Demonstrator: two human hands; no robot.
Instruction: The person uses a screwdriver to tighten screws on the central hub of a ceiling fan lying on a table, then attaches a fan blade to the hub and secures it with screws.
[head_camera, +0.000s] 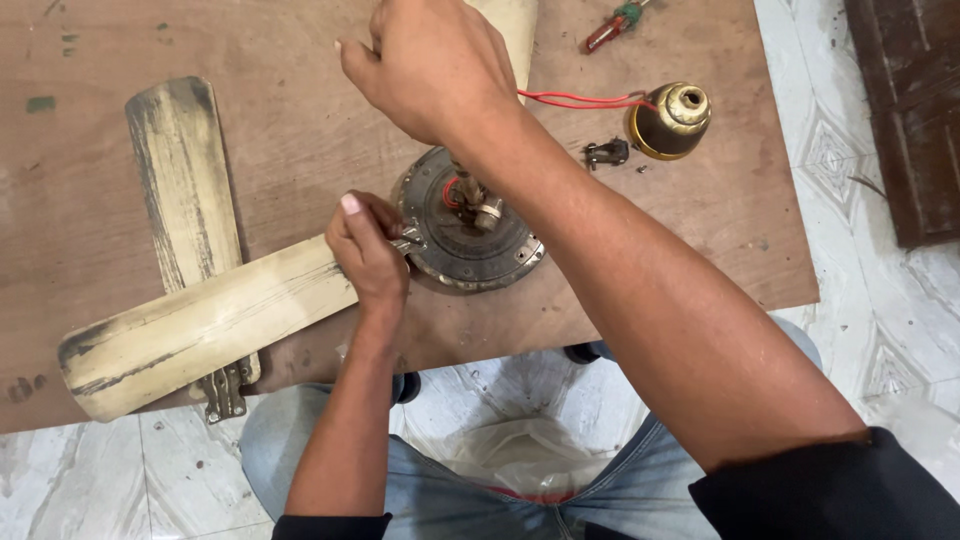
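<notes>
Fan motor (468, 222), round, dark, rusty, at centre of brown wooden board (300, 130), red wire at its shaft. Left hand (368, 250) pinching small metal part at motor's left rim, right where cream blade (200, 325) joins. Right hand (430, 65) above motor, fingers curled; cannot tell what it grips. Second loose blade (185, 175) lying across the first. Brass cup (668, 120) on red wire (580, 99), small dark clip (606, 152) beside, screwdriver (612, 25) near top edge.

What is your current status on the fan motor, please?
Left hand pinching blade bracket at motor hub. Right hand raised above hub. Loose blade lying alongside.
</notes>
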